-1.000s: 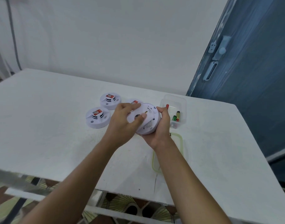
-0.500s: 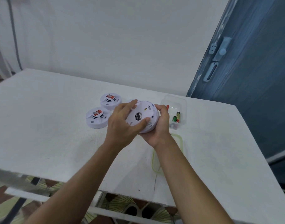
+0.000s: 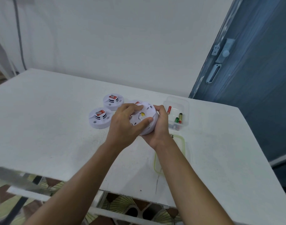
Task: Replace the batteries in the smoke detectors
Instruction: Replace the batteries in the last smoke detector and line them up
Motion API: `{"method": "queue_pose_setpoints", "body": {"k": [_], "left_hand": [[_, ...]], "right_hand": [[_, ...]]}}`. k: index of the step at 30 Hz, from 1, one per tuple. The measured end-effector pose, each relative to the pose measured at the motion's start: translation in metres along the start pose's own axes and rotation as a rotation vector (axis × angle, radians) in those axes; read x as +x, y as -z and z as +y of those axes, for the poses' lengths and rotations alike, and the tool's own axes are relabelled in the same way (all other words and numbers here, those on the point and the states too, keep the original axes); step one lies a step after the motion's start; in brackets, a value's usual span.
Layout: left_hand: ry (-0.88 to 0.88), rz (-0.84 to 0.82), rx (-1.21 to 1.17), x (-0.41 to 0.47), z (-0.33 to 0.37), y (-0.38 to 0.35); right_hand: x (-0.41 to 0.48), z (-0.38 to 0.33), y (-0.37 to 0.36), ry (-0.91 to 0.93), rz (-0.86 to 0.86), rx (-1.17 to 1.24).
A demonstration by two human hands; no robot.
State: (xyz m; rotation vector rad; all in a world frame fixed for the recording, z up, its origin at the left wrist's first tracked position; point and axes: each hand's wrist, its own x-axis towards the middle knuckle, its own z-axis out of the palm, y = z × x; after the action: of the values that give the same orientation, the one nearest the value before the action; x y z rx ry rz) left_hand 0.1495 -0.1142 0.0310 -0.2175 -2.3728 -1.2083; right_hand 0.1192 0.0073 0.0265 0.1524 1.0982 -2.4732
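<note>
Tilting its back toward the camera, the round white smoke detector [image 3: 149, 111] is held over the middle of the white table [image 3: 41, 127]. The left hand [image 3: 122, 125] curls over its left side with the thumb pressed across the back. The right hand [image 3: 161, 125] wraps around its right rim. Two more detectors [image 3: 100, 117] [image 3: 113, 102] sit just to the left, and a third [image 3: 135, 102] is partly hidden behind. To the right, a clear tub [image 3: 176, 99] holds a red battery [image 3: 169, 109] and green batteries [image 3: 176, 119]. A green-rimmed lid [image 3: 183, 143] lies nearer.
</note>
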Motion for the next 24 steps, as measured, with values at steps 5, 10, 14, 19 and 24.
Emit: {"method": "queue_pose_setpoints", "body": {"k": [5,10,14,19,24], "left_hand": [[-0.008,0.020,0.008,0.0015,0.0011,0.0072],[0.002,0.032,-0.014,0.0011,0.0022,0.0097],[-0.044,-0.028,-0.011,-0.0009,0.0031,0.0107],[-0.104,-0.057,0.004,-0.0032,0.0059,0.0089],[-0.028,-0.020,-0.020,-0.0014,0.0057,0.0071]], "right_hand": [[0.0008,0.0014,0.0007,-0.010,0.002,-0.026],[-0.0008,-0.0001,-0.0022,-0.008,-0.007,-0.017],[-0.0022,-0.0032,-0.0029,0.007,-0.003,-0.017],[-0.0033,-0.0026,-0.0043,0.009,0.004,-0.011],[-0.0042,-0.0021,-0.0059,0.003,-0.002,-0.013]]}}
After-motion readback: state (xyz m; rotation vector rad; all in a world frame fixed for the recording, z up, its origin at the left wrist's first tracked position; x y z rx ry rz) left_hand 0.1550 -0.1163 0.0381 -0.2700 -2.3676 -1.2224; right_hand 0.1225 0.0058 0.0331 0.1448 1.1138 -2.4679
